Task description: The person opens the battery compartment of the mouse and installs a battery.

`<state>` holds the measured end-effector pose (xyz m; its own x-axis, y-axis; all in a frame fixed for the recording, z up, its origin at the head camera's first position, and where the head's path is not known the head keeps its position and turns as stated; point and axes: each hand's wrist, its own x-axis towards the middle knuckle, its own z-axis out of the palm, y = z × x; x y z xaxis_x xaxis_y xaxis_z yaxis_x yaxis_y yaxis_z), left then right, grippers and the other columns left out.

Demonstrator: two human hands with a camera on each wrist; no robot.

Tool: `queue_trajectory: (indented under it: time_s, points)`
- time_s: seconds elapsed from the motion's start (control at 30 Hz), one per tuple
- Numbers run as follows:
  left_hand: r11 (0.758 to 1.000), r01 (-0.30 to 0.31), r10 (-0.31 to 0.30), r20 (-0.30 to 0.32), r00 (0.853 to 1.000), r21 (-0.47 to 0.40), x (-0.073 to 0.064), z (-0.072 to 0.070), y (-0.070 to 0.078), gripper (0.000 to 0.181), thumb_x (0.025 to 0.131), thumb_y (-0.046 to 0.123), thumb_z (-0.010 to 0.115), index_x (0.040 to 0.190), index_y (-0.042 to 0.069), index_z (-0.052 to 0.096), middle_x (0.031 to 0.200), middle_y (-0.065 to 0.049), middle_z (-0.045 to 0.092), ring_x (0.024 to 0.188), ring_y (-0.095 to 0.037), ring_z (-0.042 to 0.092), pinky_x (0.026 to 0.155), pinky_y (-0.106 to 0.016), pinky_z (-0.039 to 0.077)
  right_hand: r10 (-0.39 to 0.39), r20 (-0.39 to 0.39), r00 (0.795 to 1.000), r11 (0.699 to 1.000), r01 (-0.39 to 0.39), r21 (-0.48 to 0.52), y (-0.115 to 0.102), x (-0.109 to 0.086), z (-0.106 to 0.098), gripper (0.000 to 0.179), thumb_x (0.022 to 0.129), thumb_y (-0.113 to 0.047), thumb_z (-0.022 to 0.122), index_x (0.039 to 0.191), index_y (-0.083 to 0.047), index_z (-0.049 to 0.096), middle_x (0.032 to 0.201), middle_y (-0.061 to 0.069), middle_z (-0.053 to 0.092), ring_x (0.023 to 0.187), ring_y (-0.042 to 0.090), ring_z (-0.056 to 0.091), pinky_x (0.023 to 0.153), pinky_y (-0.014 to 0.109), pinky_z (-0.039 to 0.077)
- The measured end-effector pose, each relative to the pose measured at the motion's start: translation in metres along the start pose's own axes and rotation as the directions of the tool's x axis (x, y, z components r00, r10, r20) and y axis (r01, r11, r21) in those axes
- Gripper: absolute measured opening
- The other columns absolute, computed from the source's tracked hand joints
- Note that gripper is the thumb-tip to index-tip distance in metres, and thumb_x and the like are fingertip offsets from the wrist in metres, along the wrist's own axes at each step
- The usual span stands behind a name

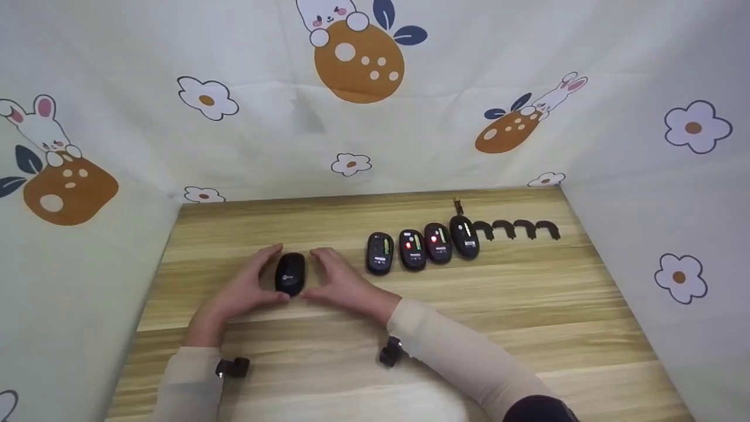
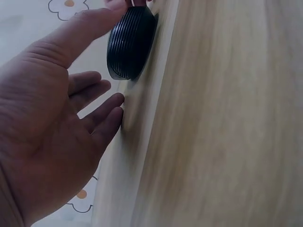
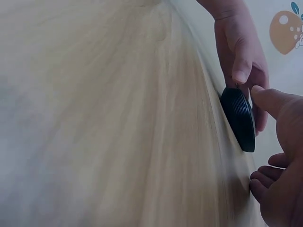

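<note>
A black computer mouse (image 1: 291,269) lies top side up on the wooden table, a pale logo near its lower end. My left hand (image 1: 249,284) curves loosely along its left side, thumb tip right at the lower end and fingers spread apart from the shell. On the other side, my right hand (image 1: 340,281) faces it with thumb and fingers parted. In the left wrist view, the mouse (image 2: 132,45) shows a ribbed side near the left thumb. The right wrist view has the mouse (image 3: 239,118) between both hands, with the right thumb (image 3: 267,101) close to it.
Several black mice stand in a row to the right, undersides up; one is this mouse (image 1: 379,253) nearest my right hand. Two show red lights. Beyond them lie several dark curved pieces (image 1: 503,228). A small dark and gold item (image 1: 458,206) sits above the row. Patterned cloth walls (image 1: 263,146) enclose the table.
</note>
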<state>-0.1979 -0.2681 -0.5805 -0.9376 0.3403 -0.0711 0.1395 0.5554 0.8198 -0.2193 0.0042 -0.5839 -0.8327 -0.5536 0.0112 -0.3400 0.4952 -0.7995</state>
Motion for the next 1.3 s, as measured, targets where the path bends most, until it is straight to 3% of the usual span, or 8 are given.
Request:
queue_trajectory:
  time_s: [0.33,0.6,0.87,1.03,1.3]
  points:
    - [1.0,-0.006,0.005,0.05,0.999,0.03,0.0,-0.001,-0.002,0.111,0.083,0.02,0.098,0.172,0.006,0.034,0.177,-0.022,0.033,0.163,-0.047,0.026,0.134,-0.066,0.018,-0.026,0.018,1.0,0.995,0.027,-0.099,-0.009,0.013,0.012,0.106,0.083,-0.039,0.099,0.166,-0.005,0.043,0.167,0.01,0.049,0.154,0.026,0.046,0.13,0.036,0.036]
    - [0.999,-0.02,0.018,0.043,0.999,0.045,0.001,0.0,-0.007,0.103,0.084,0.018,0.097,0.17,0.007,0.041,0.173,-0.022,0.04,0.161,-0.047,0.032,0.133,-0.066,0.022,-0.105,0.005,0.994,0.977,0.105,-0.186,-0.009,0.02,0.016,0.095,0.082,-0.039,0.1,0.159,-0.006,0.054,0.154,0.007,0.06,0.143,0.022,0.051,0.126,0.031,0.039]
    - [0.998,-0.042,0.042,0.018,0.999,0.036,0.006,0.005,-0.002,0.099,0.082,0.018,0.099,0.166,0.005,0.047,0.169,-0.021,0.048,0.159,-0.046,0.037,0.133,-0.064,0.026,-0.11,0.012,0.994,0.971,0.11,-0.21,-0.003,0.024,0.012,0.087,0.084,-0.039,0.098,0.155,-0.007,0.059,0.146,0.004,0.062,0.136,0.019,0.053,0.122,0.029,0.042]
    - [0.999,-0.049,0.049,-0.002,0.999,0.025,0.007,0.012,0.006,0.1,0.081,0.018,0.1,0.165,0.005,0.049,0.168,-0.021,0.048,0.158,-0.046,0.039,0.132,-0.064,0.028,-0.143,0.013,0.99,0.969,0.143,-0.203,0.002,0.019,0.004,0.087,0.084,-0.037,0.097,0.156,-0.006,0.059,0.145,0.004,0.061,0.135,0.019,0.053,0.12,0.028,0.044]
    - [0.994,-0.103,0.104,-0.014,0.994,0.044,0.009,0.031,0.019,0.098,0.08,0.021,0.1,0.163,0.005,0.051,0.167,-0.018,0.05,0.155,-0.041,0.045,0.13,-0.059,0.035,-0.161,0.03,0.986,0.984,0.163,-0.069,0.011,-0.005,-0.012,0.093,0.084,-0.033,0.098,0.161,-0.004,0.054,0.15,0.005,0.055,0.138,0.018,0.056,0.123,0.028,0.044]
